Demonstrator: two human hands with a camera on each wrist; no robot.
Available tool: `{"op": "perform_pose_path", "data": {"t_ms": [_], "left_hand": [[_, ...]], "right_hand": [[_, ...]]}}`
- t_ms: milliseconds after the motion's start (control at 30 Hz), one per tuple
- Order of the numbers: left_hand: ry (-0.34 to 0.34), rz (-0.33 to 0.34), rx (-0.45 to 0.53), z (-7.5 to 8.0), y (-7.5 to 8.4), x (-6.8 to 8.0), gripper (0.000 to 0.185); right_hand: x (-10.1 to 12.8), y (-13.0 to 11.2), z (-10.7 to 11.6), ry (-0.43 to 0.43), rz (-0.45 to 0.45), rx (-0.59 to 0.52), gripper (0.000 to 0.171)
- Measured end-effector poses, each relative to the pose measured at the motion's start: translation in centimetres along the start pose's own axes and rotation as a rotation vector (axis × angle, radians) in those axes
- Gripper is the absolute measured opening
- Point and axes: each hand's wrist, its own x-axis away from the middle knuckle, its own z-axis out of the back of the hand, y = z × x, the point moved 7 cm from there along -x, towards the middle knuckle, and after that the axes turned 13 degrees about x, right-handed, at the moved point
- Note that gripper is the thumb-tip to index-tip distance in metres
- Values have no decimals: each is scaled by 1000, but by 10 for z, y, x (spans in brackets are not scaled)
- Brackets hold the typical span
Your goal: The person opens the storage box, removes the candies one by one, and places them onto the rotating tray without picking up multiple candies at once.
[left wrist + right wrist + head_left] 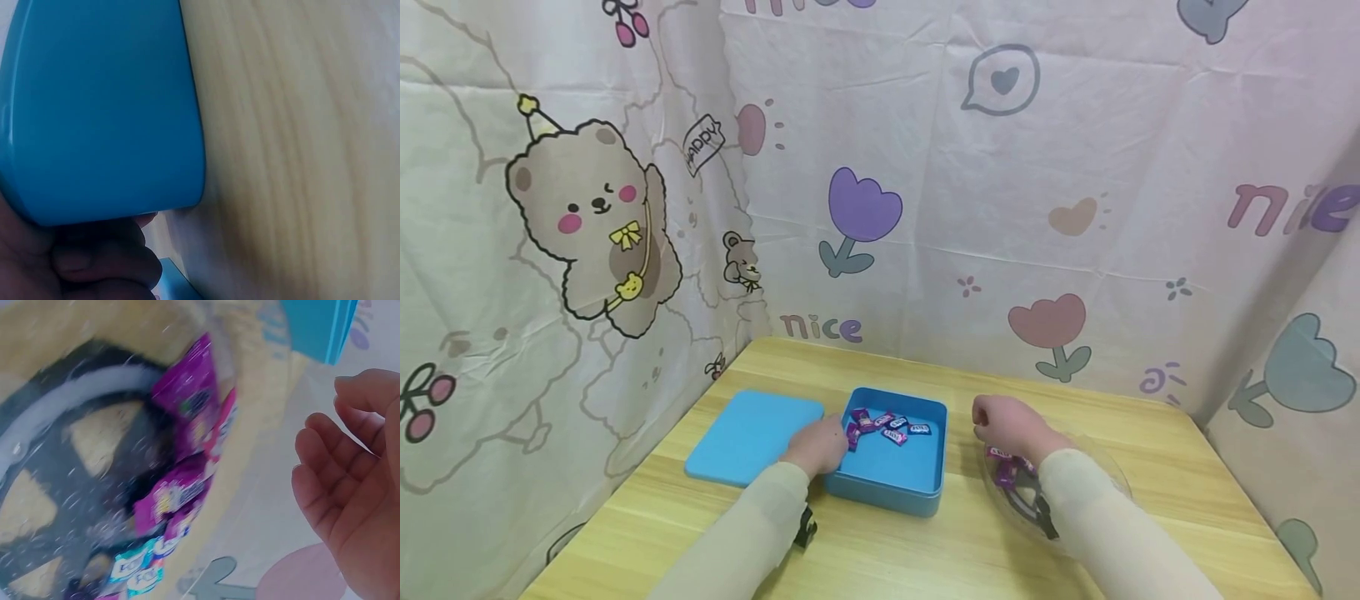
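Observation:
A blue open box stands on the table with several purple and dark blue wrapped candies inside. My left hand holds the box's left side; in the left wrist view, curled fingers lie against the blue wall. Over the far edge of a clear round dish hovers my right hand. Its fingers are loosely bent, and nothing shows between them in the right wrist view. Inside the dish are more wrapped candies, partly hidden by the right forearm in the head view.
A flat blue lid lies left of the box. A small black object shows beside the left forearm. Printed cloth hangs behind the wooden table and along both sides.

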Motion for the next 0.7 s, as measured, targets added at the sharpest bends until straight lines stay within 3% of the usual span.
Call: {"op": "perform_pose_path", "data": {"t_ms": [233,500,700], "left_hand": [[2,-3,-11,-1,-3,-1,37],[-1,-2,-6,0,-2,0,36],[-4,-5,-11,1,2,1,39]], "right_hand": [[-9,-32,2,59,88,9,8],[-24,-66,-7,133,182,96,16],[-29,-81,-17,152,206,130,17]]}}
